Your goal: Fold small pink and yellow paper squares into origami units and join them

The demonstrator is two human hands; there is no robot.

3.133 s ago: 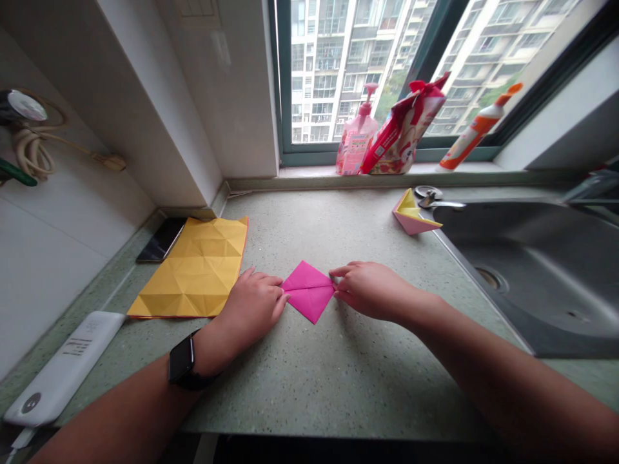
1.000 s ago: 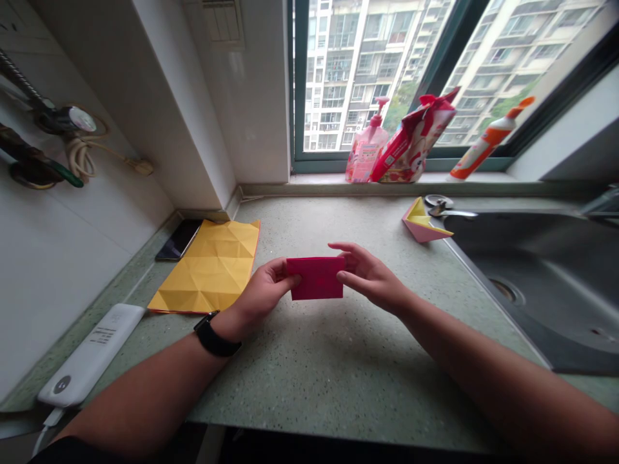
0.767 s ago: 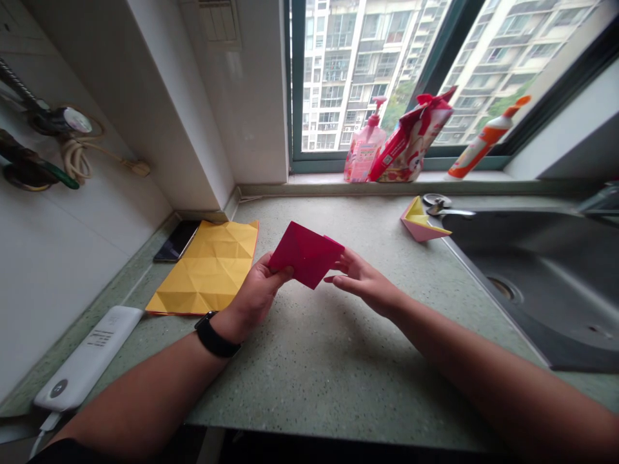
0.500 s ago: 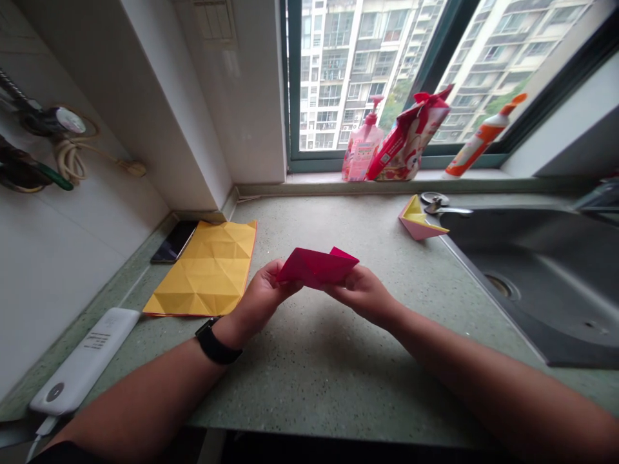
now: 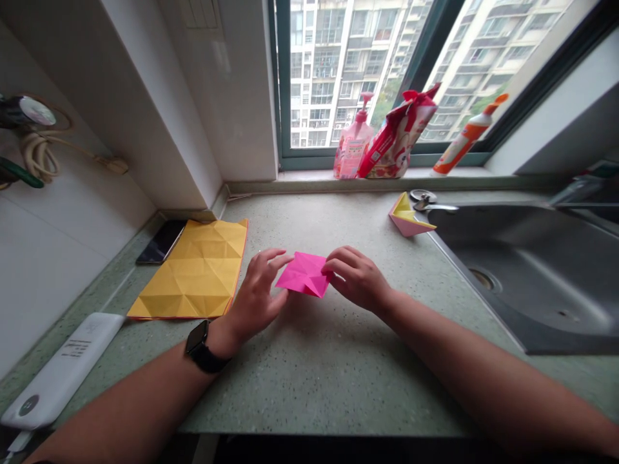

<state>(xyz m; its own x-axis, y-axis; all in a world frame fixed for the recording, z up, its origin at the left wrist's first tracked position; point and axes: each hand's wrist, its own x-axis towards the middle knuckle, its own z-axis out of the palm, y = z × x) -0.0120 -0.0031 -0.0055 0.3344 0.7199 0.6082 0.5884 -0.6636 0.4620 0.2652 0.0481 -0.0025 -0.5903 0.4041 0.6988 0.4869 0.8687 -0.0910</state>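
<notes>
A folded piece of bright pink origami paper point(image 5: 304, 272) is in front of me over the counter, its creased face turned up. My right hand point(image 5: 356, 277) pinches its right corner between thumb and fingers. To the left of the paper, my left hand point(image 5: 264, 283) is open, with thumb and fingers apart around the paper's left edge; whether a fingertip touches it I cannot tell. Creased yellow paper point(image 5: 193, 270) lies flat beyond my left wrist. A folded pink and yellow paper shape point(image 5: 410, 218) stands by the sink's corner.
The steel sink point(image 5: 532, 270) is sunk into the counter point(image 5: 309, 380) on the right. A phone point(image 5: 159, 243) and a white power bank point(image 5: 65, 370) with a cable lie left. A pump bottle point(image 5: 353, 148), a red bag point(image 5: 399, 138) and an orange-white bottle point(image 5: 467, 142) stand on the windowsill.
The pink paper has turned from edge-on to face up and sits lower. My left hand has let go and spread its fingers. The view has shifted slightly right.
</notes>
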